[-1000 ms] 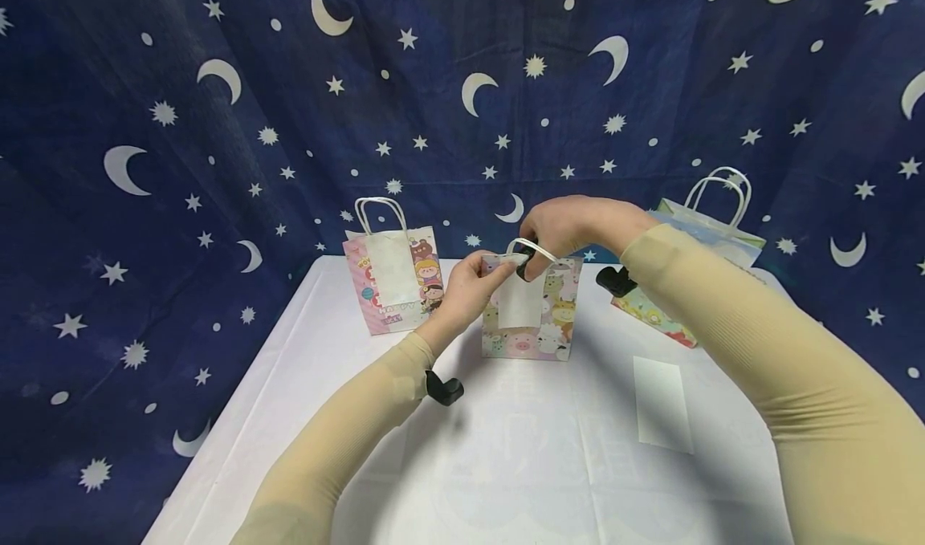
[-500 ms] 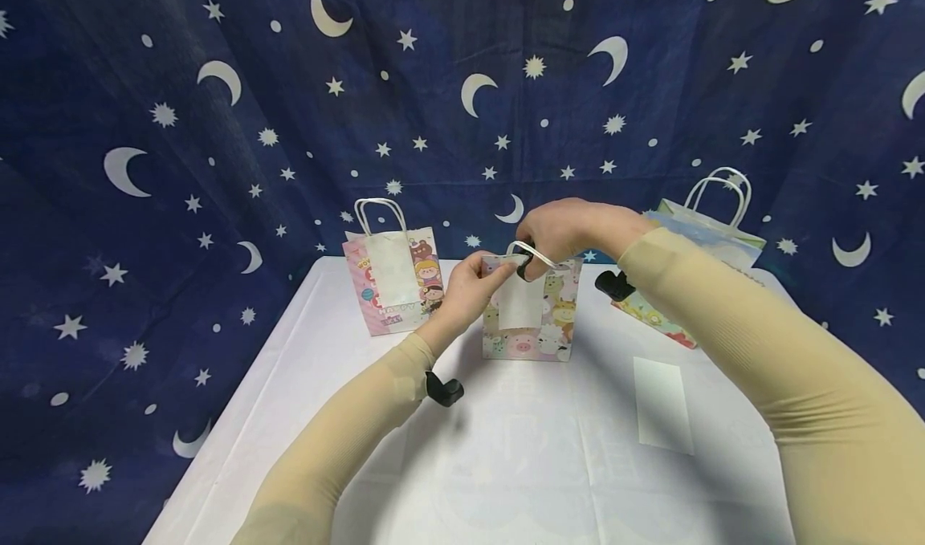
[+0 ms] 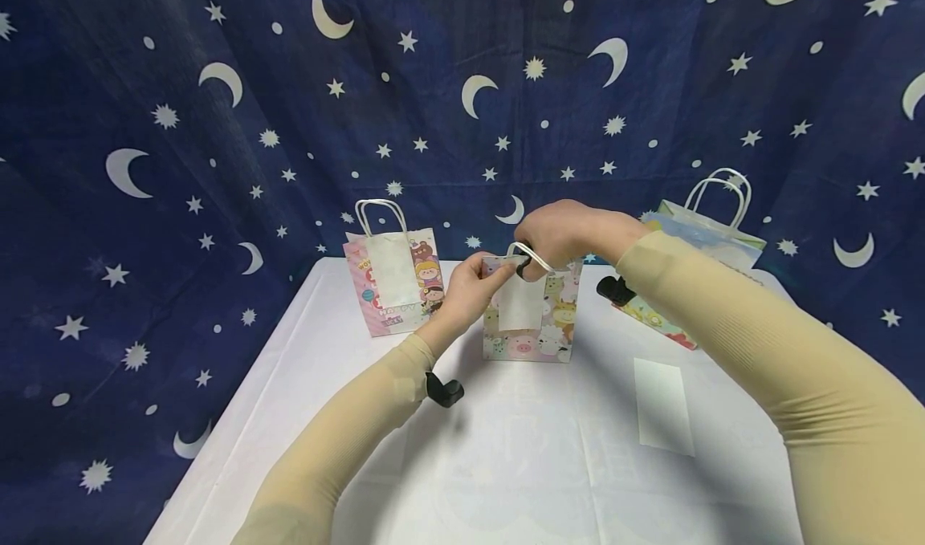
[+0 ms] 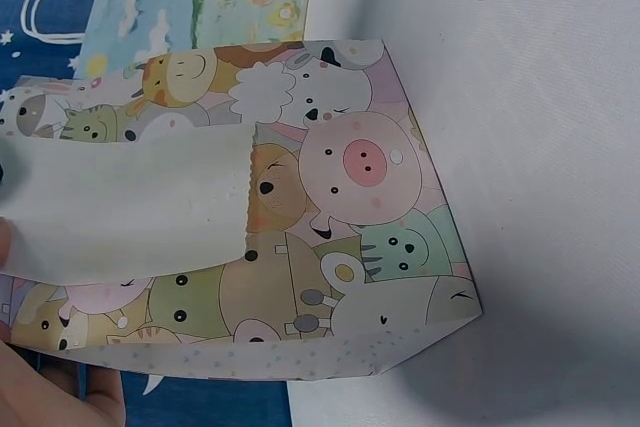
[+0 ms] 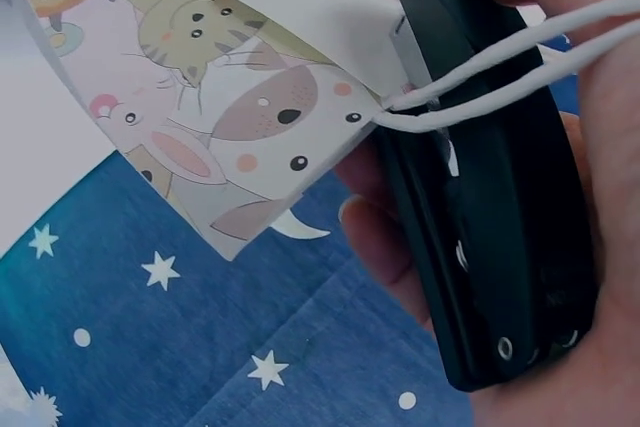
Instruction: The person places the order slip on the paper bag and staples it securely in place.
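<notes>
Star-and-moon cloth (image 3: 433,87) hangs beyond the white bench (image 3: 520,449). At the far middle stands an animal-print bag (image 3: 522,346); the left grip (image 3: 468,290) pinches its upper-left corner, the right grip (image 3: 560,232) is wrapped round a black stapler (image 5: 500,197) at its top edge. A pink bag (image 3: 360,280) stands left.

Staged corner: white table (image 3: 535,441), starry backdrop (image 3: 433,119)

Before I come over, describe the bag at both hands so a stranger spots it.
On the white table, find the middle paper bag of three. The left hand grips its top edge; the right hand holds a black stapler there. Only its front visibly shows a pink pig's face.
</notes>
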The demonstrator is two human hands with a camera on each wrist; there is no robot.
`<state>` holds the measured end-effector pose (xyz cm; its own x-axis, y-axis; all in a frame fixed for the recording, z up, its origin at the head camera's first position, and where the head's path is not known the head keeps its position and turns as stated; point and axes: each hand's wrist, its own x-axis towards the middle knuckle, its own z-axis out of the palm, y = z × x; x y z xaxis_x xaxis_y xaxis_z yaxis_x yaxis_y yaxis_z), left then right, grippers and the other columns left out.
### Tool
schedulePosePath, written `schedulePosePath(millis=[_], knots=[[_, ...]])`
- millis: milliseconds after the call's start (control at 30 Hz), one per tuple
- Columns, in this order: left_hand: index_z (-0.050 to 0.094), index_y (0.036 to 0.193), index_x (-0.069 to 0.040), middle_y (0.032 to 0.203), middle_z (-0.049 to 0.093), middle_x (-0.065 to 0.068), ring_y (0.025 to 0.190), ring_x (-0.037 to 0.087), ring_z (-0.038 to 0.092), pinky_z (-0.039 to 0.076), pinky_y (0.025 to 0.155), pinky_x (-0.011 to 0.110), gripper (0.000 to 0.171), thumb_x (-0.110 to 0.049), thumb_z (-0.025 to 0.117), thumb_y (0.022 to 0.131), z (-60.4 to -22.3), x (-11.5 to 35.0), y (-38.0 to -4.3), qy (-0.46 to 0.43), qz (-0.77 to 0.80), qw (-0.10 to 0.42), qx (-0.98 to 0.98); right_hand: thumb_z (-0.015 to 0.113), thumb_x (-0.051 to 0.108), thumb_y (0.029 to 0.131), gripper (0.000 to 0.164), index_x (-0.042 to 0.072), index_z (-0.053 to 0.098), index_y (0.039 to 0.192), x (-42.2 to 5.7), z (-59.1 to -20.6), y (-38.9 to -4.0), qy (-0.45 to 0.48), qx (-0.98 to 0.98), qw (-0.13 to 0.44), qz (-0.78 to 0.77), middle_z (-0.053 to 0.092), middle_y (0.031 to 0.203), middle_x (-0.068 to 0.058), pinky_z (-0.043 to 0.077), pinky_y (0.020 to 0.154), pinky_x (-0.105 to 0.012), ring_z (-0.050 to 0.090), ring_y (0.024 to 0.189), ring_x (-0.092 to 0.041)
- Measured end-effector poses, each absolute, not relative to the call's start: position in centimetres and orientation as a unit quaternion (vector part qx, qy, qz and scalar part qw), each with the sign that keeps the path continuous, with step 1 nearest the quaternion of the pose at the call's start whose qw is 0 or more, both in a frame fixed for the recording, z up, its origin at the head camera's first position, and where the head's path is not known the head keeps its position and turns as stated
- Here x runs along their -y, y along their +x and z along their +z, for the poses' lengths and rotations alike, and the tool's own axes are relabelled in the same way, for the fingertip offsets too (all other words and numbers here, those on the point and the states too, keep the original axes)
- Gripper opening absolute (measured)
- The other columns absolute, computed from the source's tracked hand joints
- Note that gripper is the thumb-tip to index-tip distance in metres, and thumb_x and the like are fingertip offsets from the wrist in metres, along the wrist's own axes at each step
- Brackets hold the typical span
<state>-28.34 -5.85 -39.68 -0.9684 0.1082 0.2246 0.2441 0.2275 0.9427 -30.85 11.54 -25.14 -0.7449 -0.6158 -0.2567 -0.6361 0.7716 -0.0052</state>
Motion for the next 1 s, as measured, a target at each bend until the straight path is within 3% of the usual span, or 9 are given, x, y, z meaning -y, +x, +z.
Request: schedulePosePath(millis=[267, 667, 767, 1000], knots=[[0.066, 0.095, -0.011, 0.067, 0.048, -0.005, 0.062, 0.011, 0.043, 0.034, 0.052, 0.028, 0.021, -0.031, 0.073, 0.097, -39.6, 5.9, -28.3, -0.12, -0.611, 0.057, 0.78, 0.079, 0.041, 0.081, 0.026, 0.019, 0.064, 0.081, -11.3, -25.7, -30.2, -0.379, -0.917, 0.058, 0.106, 0.06, 0.069, 0.005, 0.046, 0.063, -0.037, 0.054, 0.064, -0.016], [0.068, 0.095, -0.012, 0.066, 0.046, -0.005, 0.06, 0.011, 0.041, 0.033, 0.052, 0.028, 0.019, -0.031, 0.073, 0.097, -39.6, 5.7, -28.3, -0.122, -0.613, 0.056, 0.778, 0.08, 0.044, 0.079, 0.031, 0.018, 0.065, 0.086, -11.7, -26.3, -30.3, -0.401, -0.907, 0.025, 0.127, 0.061, 0.069, 0.009, 0.046, 0.096, -0.049, 0.056, 0.067, -0.016], [0.067, 0.095, -0.012, 0.066, 0.046, -0.006, 0.06, 0.011, 0.041, 0.033, 0.052, 0.028, 0.019, -0.031, 0.073, 0.097, -39.6, 5.6, -28.4, -0.121, -0.615, 0.055, 0.777, 0.08, 0.045, 0.079, 0.032, 0.018, 0.065, 0.087, -11.8, -26.3, -30.4, -0.401, -0.906, 0.026, 0.129, 0.061, 0.07, 0.009, 0.047, 0.093, -0.047, 0.056, 0.067, -0.016], [0.068, 0.097, -0.012, 0.066, 0.046, -0.006, 0.06, 0.01, 0.041, 0.033, 0.052, 0.028, 0.02, -0.031, 0.073, 0.097, -39.5, 5.6, -28.3, -0.116, -0.617, 0.05, 0.777, 0.08, 0.045, 0.079, 0.034, 0.017, 0.063, 0.09, -12.0, -26.4, -30.5, -0.397, -0.909, 0.034, 0.121, 0.06, 0.072, 0.006, 0.047, 0.065, -0.037, 0.055, 0.065, -0.017]])
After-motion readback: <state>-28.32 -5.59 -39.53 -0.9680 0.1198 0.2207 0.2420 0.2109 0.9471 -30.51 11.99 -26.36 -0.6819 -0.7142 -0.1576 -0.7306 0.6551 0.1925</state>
